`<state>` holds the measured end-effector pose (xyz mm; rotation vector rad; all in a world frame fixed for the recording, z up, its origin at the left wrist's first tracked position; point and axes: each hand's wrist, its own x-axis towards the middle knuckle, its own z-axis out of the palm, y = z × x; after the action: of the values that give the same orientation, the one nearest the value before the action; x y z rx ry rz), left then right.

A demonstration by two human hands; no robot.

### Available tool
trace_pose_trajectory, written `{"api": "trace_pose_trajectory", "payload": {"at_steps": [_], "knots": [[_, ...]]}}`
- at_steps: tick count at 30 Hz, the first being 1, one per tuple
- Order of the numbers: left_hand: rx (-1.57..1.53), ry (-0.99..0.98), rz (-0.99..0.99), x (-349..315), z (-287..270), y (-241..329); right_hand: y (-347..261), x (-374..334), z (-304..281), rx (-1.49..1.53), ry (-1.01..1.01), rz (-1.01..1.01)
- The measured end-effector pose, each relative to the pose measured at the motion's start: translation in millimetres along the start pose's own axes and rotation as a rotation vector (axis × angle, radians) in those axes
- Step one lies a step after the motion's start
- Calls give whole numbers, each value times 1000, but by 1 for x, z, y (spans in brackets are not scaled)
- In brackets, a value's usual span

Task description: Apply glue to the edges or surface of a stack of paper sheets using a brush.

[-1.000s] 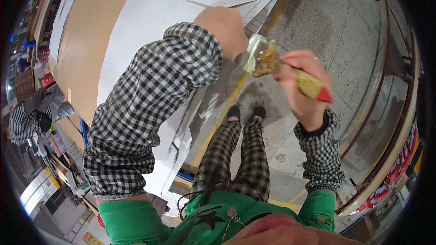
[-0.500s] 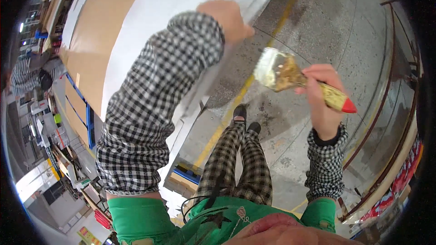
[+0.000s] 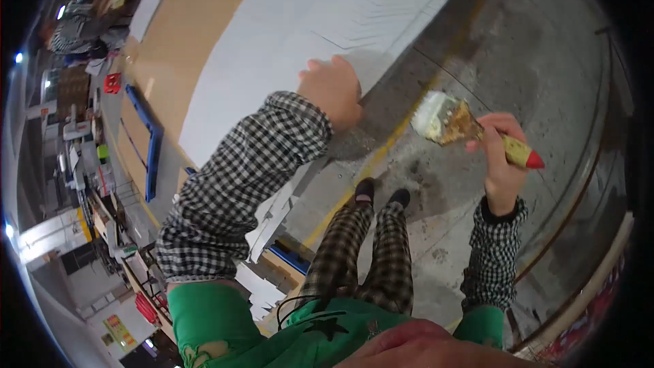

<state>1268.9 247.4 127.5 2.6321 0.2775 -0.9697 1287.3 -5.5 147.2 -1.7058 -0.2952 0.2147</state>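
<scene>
My right hand [image 3: 504, 157] holds a wide paintbrush [image 3: 462, 125] by its yellow handle with a red end, over the floor. Its bristles are thick with white paste, and its ferrule is crusted brown. My left hand [image 3: 334, 92] rests on the white sheets [image 3: 266, 48], close to their right edge. Its fingers look spread, though the wrist and the back of the hand partly hide them. The sheets lie in a fanned stack with stepped edges, on top of a brown board [image 3: 197, 20].
Blue metal supports [image 3: 151, 157] show beside the board. A yellow line [image 3: 392, 143] crosses the grey floor by my feet. Farther left are another person [image 3: 71, 33], a red crate [image 3: 113, 82] and cluttered work tables. A curved rail [image 3: 579, 211] runs along the right.
The left hand has turned, its fingers now pointing away over the sheets rather than rightward. The sheet edge that was blurred below it looks settled. The paintbrush stays in the right hand.
</scene>
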Motion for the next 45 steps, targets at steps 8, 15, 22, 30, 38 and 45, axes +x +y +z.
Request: {"api": "trace_pose_trajectory", "payload": {"at_steps": [8,15,22,30,38,45], "knots": [[-59,99,46,21,20,11,42,10,8,78,114,-14],[23,48,136,22,25,12,79,11,23,46,51,-57],[9,19,136,23,25,6,82,24,37,26,5,8],[-16,-5,114,25,24,7,91,7,45,-87,-5,-87],[-2,16,103,25,25,3,91,-7,54,4,-3,-55],[35,-14,101,29,26,-1,97,-6,65,-32,-25,-130]]}}
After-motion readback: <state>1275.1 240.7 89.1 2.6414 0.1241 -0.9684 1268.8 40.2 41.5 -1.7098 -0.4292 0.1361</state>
